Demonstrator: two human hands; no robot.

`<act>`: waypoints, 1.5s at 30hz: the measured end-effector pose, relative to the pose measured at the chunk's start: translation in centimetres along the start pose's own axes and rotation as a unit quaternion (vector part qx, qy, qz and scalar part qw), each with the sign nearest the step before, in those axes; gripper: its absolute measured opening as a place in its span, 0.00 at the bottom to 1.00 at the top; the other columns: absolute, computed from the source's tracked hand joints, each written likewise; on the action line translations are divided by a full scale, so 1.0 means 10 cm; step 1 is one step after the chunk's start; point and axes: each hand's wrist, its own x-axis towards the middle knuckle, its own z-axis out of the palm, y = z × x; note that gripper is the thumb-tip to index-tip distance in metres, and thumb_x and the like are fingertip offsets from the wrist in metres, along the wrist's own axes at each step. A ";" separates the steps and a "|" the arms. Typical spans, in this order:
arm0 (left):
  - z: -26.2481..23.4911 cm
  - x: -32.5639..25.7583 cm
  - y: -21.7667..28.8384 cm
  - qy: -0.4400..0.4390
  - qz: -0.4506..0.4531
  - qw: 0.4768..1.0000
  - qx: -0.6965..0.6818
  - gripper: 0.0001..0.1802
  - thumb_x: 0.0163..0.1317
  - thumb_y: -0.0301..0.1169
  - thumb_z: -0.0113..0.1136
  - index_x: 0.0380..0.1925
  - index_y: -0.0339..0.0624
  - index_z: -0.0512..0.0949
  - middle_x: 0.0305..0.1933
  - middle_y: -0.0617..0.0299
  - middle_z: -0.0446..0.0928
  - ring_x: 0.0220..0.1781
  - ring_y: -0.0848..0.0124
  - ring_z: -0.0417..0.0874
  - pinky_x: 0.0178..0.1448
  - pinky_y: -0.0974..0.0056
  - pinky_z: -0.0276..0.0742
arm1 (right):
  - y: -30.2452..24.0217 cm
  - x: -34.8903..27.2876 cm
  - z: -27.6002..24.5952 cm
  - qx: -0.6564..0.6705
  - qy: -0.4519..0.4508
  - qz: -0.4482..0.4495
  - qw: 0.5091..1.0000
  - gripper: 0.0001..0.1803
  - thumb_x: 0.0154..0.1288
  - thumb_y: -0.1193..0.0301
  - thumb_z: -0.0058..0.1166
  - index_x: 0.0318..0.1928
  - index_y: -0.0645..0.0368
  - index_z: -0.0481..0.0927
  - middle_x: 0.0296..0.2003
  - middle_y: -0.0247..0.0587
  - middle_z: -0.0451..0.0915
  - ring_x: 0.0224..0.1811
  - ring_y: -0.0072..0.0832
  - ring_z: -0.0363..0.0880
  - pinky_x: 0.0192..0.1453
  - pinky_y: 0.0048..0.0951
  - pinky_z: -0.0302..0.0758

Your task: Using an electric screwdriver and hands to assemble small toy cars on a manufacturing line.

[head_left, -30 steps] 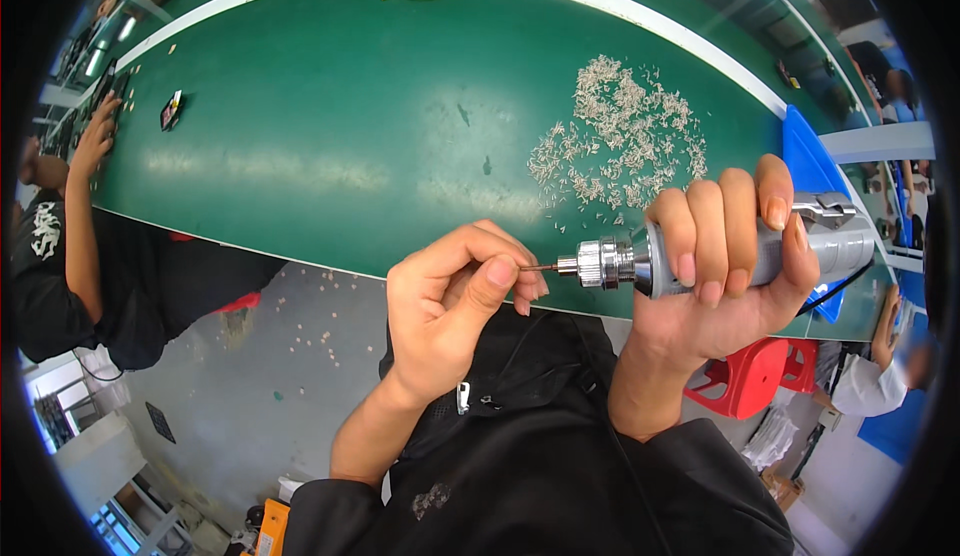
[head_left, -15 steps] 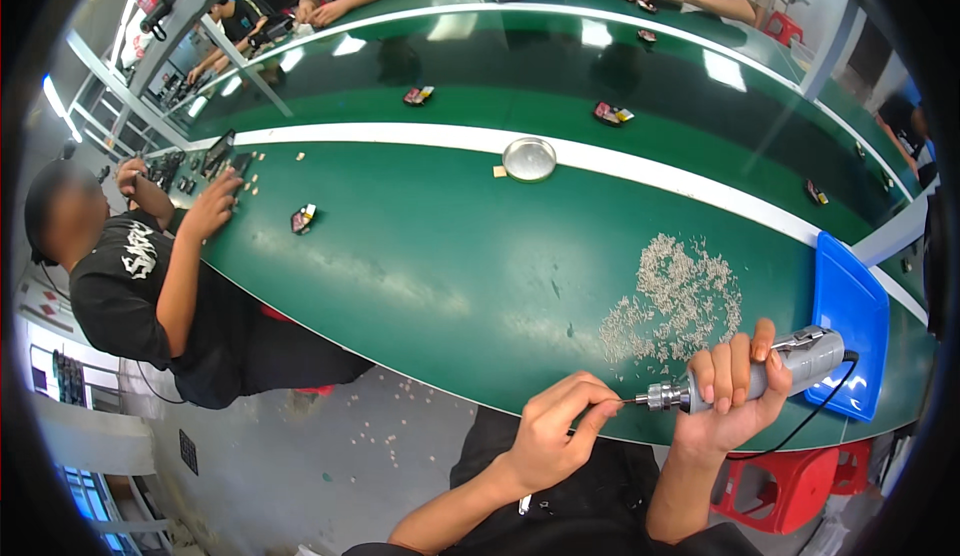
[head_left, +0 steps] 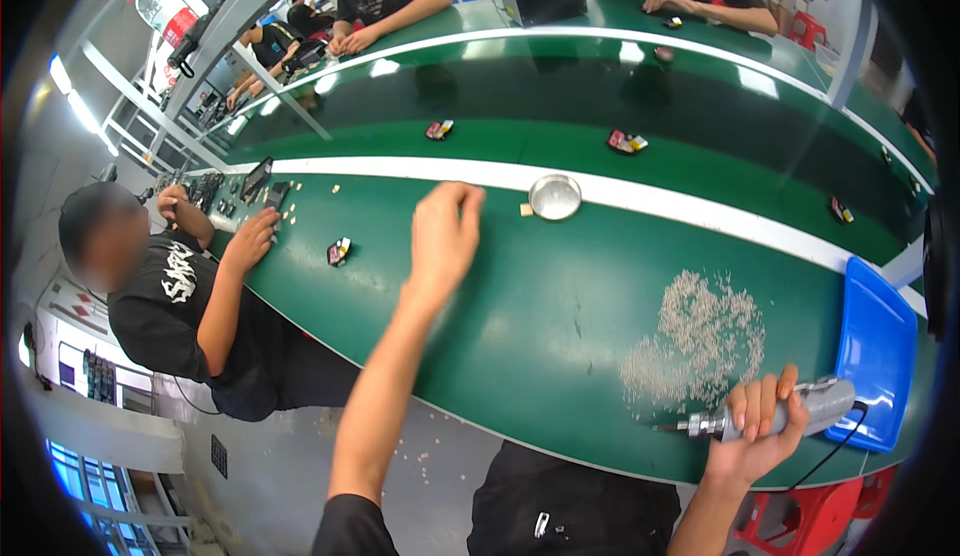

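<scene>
Presently, the grey powered driver [head_left: 828, 406] is over the green table [head_left: 510, 331], near its front edge, right hand [head_left: 765, 424] wrapped around the barrel. Expect a rigid, smooth, fairly heavy tool; grip the barrel, never the slim bit. The left hand [head_left: 445, 236] is raised, fingers bent; from where I stand, I cannot tell whether it pinches anything. The blue tray [head_left: 878, 356] limits rightward travel; tabletop left of the pale pieces [head_left: 705, 331] gives room.

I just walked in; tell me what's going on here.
The right hand grips a grey corded tool, pointing left near scattered small pale pieces. The left hand is over the green table, left of the round metal dish; whether it holds anything can't be seen. A blue tray sits at the right.
</scene>
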 end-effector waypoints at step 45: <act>-0.52 -1.77 1.08 -0.221 0.199 0.955 -0.019 0.17 0.44 0.18 0.61 0.38 0.27 0.76 0.48 0.47 0.77 0.51 0.55 0.78 0.44 0.60 0.81 | 0.48 -0.83 -0.10 -0.075 -0.088 0.291 0.950 0.06 0.65 0.68 0.41 0.35 0.56 0.65 0.14 0.31 0.63 0.13 0.23 0.63 0.27 0.30 0.66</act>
